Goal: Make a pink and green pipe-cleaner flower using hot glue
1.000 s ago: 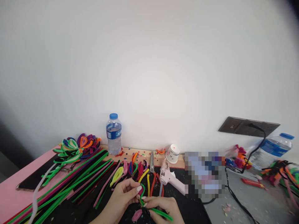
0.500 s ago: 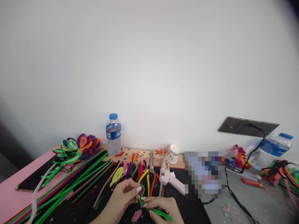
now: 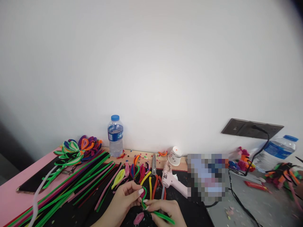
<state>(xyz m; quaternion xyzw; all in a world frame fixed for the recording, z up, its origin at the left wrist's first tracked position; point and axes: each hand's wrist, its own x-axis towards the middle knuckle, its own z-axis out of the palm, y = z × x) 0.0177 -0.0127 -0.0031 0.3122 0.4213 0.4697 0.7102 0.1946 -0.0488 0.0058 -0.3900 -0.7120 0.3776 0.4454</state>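
Observation:
Close together at the front of the black mat, my two hands work on one green pipe cleaner [image 3: 164, 217]. My left hand [image 3: 126, 201] is closed, pinching its curved upper end beside a small magenta fuzzy piece [image 3: 142, 193]. My right hand [image 3: 167, 208] pinches the same stem lower down, and its straight end sticks out under the fingers toward the lower right. A pink fuzzy loop [image 3: 138, 218] lies just below the hands. Beyond them are yellow pipe cleaner pieces [image 3: 145, 178], orange-handled pliers [image 3: 155, 186] and a pale pink glue gun [image 3: 174, 183].
Long pipe cleaners [image 3: 78, 189] fan out at left, near looped flowers [image 3: 80, 148] and a dark tablet-like slab [image 3: 35, 179]. A water bottle [image 3: 115, 138], scissors [image 3: 154, 165] and a paper cup [image 3: 174, 156] stand or lie along the wall. A black cable [image 3: 236, 198] crosses the grey surface at right.
Both hands and the green pipe cleaner look the same. At the far right edge, a thin dark tip has come into view above the bundle of pipe cleaners, which has shifted slightly.

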